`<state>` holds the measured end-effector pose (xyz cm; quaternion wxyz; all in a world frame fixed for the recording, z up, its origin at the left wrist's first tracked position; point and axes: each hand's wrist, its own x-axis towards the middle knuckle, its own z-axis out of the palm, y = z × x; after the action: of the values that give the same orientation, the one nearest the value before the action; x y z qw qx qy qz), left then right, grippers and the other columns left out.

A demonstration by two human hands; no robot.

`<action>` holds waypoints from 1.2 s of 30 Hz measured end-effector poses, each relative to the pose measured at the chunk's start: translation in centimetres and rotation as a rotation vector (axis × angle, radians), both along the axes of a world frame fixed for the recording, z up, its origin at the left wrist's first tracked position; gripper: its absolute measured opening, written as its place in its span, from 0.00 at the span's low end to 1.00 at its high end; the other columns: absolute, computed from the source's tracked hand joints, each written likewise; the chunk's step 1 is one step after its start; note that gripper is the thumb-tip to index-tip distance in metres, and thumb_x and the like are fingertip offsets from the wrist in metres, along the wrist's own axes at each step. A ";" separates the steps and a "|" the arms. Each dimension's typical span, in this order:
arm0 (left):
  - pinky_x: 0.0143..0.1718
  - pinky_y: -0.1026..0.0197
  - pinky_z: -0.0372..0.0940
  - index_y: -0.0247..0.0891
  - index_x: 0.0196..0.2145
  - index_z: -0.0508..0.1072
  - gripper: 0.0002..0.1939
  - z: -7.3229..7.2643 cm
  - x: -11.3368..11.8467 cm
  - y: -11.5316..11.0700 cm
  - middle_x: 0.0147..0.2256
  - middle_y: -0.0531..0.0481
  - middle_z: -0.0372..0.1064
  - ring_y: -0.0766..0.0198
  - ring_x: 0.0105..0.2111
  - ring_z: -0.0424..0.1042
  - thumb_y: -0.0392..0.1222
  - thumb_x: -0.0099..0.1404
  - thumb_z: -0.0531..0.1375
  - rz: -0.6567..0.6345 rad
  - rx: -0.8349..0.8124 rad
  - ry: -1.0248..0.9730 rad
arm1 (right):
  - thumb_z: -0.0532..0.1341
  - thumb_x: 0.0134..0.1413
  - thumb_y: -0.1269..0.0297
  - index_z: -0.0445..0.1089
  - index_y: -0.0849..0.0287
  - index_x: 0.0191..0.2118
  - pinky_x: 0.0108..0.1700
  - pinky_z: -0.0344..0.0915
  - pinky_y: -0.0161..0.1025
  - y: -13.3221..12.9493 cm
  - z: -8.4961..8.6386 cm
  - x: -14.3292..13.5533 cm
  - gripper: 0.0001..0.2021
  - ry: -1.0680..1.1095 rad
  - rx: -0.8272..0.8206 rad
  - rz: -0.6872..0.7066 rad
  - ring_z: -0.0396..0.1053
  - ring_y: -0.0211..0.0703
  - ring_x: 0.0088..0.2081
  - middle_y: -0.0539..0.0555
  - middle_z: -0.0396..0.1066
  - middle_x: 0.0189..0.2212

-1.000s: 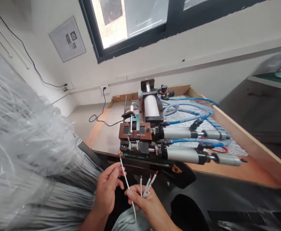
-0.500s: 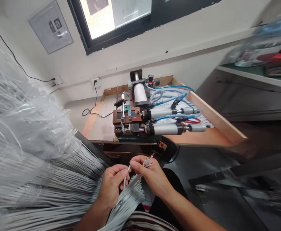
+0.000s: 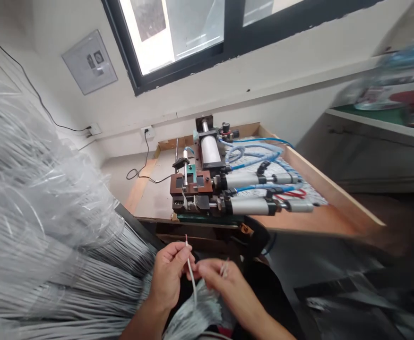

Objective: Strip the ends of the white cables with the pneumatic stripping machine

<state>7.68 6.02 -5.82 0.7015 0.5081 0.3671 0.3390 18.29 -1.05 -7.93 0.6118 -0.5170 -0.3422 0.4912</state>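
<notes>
A white cable [image 3: 191,274] stands up between the thumb and fingers of my left hand [image 3: 168,274], which is closed on it. The cable's thin reddish tip [image 3: 186,238] sticks out above the thumb. Close by on the right, my right hand [image 3: 224,283] is closed and slightly blurred. Small whitish pieces [image 3: 224,268] show between its fingers; I cannot make out exactly what they are. Below both hands, a bundle of grey-white cables [image 3: 193,314] lies across my lap.
A pneumatic machine [image 3: 193,189] with cylinders and blue hoses stands on the wooden-edged bench [image 3: 150,203] ahead. Thick cable bundles [image 3: 97,278] under clear plastic [image 3: 61,189] fill the left side. A green-topped shelf [image 3: 377,115] holds bagged things at right.
The reddish tip now shows on the cable in my left hand, where a white end was pinched by both hands. My right hand has moved down and slightly right, off the cable's end.
</notes>
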 end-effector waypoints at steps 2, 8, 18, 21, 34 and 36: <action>0.16 0.68 0.53 0.37 0.33 0.69 0.08 0.8 0.7 0.7 0.19 0.55 0.64 0.70 0.19 0.63 0.39 0.53 0.56 0.072 0.025 -0.029 | 0.59 0.41 0.59 0.70 0.62 0.20 0.23 0.50 0.32 0.4 0.1 0.0 0.11 -0.080 0.011 0.113 0.53 0.34 0.20 0.47 0.59 0.14; 0.17 0.67 0.57 0.34 0.24 0.70 0.05 2.6 1.9 3.1 0.23 0.50 0.67 0.66 0.23 0.67 0.38 0.52 0.58 0.249 0.073 -0.079 | 0.57 0.43 0.55 0.70 0.61 0.15 0.22 0.51 0.32 2.6 -0.4 0.9 0.17 -0.113 0.068 0.084 0.54 0.34 0.19 0.49 0.61 0.14; 0.17 0.67 0.58 0.35 0.22 0.70 0.05 1.9 1.1 7.3 0.20 0.54 0.67 0.69 0.21 0.64 0.40 0.49 0.60 0.524 0.053 -0.119 | 0.63 0.33 0.52 0.72 0.63 0.22 0.18 0.47 0.29 7.4 0.1 2.1 0.16 0.399 -0.009 -0.163 0.52 0.30 0.15 0.51 0.66 0.14; 0.16 0.67 0.58 0.35 0.21 0.70 0.06 1.5 1.2 7.3 0.20 0.53 0.66 0.67 0.21 0.64 0.41 0.47 0.62 0.524 0.022 -0.083 | 0.64 0.31 0.53 0.72 0.65 0.21 0.18 0.45 0.28 8.5 0.5 2.2 0.16 0.521 -0.041 -0.169 0.51 0.28 0.14 0.50 0.64 0.14; 0.16 0.69 0.57 0.36 0.24 0.73 0.07 0.4 1.2 7.3 0.21 0.53 0.67 0.68 0.22 0.64 0.41 0.45 0.63 0.482 -0.042 0.000 | 0.64 0.32 0.53 0.69 0.64 0.19 0.17 0.39 0.29 9.9 0.2 2.7 0.16 0.614 -0.078 -0.117 0.45 0.27 0.13 0.47 0.59 0.11; 0.17 0.68 0.57 0.36 0.24 0.73 0.07 0.0 1.2 7.1 0.21 0.53 0.66 0.68 0.23 0.64 0.41 0.46 0.62 0.467 -0.026 0.016 | 0.62 0.35 0.53 0.69 0.64 0.20 0.17 0.41 0.29 9.7 0.7 2.9 0.16 0.571 -0.043 -0.105 0.45 0.27 0.14 0.47 0.59 0.12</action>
<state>8.86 13.11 -5.81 0.6077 0.4031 0.4846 0.4831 21.14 8.67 -7.21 0.6969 -0.3876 -0.1183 0.5917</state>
